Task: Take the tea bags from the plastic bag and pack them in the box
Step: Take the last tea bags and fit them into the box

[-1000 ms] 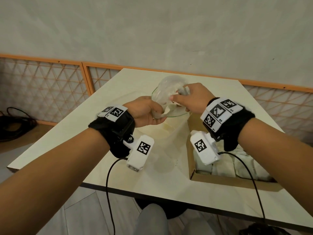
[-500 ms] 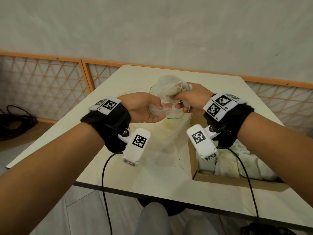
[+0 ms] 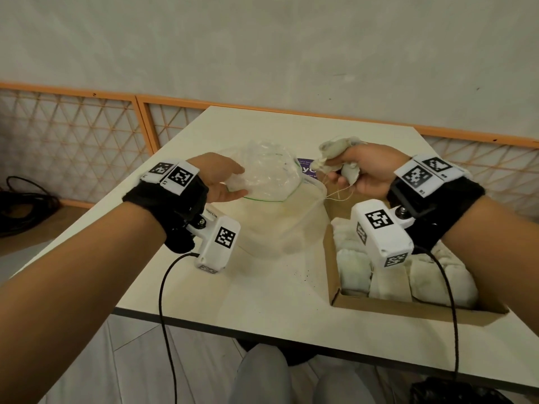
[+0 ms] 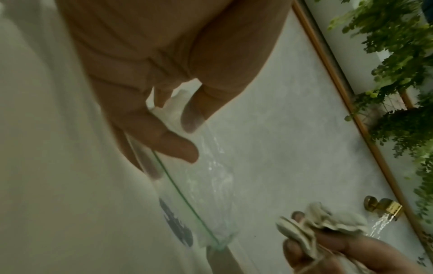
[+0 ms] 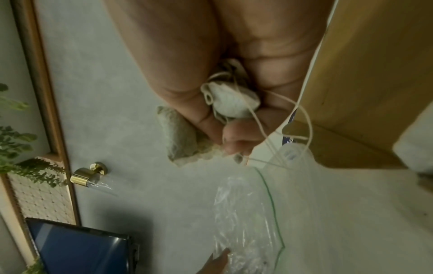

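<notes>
Head cam is looking down at a pale cream table (image 3: 277, 293) with a dark edge. Closest on the right, the cardboard box (image 3: 335, 295) is sitting on it, already carrying a row of white tea bags (image 3: 354, 269) side by side. A few dark specks are lying on the tabletop just left of the box.

Further out, the right hand (image 3: 367, 173) is hanging above the box's far end, fingers curled tight around a small clump of tea bags (image 3: 335, 150), their strings (image 3: 338, 193) dangling loose underneath. Across from it, well apart, the left hand (image 3: 224, 182) is pinching the clear plastic bag (image 3: 268, 173) between thumb and fingers, the green-lined opening facing the right hand. A translucent tub (image 3: 280, 225) is sitting under the bag.

Beyond the table an orange-framed lattice panel (image 3: 75, 132) is running along the base of a plain grey wall (image 3: 262, 53). Black cables (image 3: 20, 208) are lying coiled on the floor at far left.
</notes>
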Action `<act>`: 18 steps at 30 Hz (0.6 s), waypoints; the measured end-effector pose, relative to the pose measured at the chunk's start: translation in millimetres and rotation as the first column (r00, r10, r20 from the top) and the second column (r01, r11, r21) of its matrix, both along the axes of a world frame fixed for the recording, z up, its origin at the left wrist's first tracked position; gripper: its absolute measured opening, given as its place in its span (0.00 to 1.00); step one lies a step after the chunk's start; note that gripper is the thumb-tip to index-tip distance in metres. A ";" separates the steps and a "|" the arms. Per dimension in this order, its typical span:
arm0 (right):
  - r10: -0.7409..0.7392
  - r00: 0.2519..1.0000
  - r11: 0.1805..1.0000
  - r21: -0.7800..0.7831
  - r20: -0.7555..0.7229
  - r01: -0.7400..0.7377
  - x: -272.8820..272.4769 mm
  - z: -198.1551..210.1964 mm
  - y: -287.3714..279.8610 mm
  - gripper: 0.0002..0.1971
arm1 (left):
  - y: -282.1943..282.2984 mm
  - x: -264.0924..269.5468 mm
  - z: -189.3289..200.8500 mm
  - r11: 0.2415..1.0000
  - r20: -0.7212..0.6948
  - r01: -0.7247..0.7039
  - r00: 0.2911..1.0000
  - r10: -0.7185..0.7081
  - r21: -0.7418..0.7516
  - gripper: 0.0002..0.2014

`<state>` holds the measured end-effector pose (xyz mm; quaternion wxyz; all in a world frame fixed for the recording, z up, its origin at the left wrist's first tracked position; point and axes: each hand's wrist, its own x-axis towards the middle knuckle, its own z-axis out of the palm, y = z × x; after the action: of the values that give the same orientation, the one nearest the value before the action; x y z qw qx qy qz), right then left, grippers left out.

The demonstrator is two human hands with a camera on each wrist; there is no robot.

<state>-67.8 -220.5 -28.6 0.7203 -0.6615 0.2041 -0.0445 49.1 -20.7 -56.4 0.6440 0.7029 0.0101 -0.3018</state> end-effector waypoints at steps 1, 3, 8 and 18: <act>-0.004 1.000 1.000 0.000 0.000 0.004 -4.0 0.3 -3.3 0.10 | 1.0 1.6 1.2 1.000 0.005 -0.023 1.000 0.023 -0.008 0.04; -0.007 1.000 1.000 -0.006 -0.018 0.007 -12.1 -0.1 -8.3 0.09 | 1.3 4.9 2.3 0.999 0.046 -0.030 0.999 0.029 0.030 0.07; 0.015 0.999 0.999 -0.044 -0.032 -0.017 -33.1 -1.1 -12.4 0.09 | 4.4 11.1 11.3 0.979 0.219 -0.070 0.975 0.028 0.190 0.36; -0.066 0.997 0.987 -0.146 -0.039 0.059 -110.1 -25.0 -3.1 0.11 | 0.3 -76.4 7.8 0.929 0.207 0.050 0.978 0.028 -0.367 0.03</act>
<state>-177.9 -223.5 -53.7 0.6639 -0.7062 0.2367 -0.0673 -27.3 -20.5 -48.6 0.7607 0.5966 -0.1184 -0.2266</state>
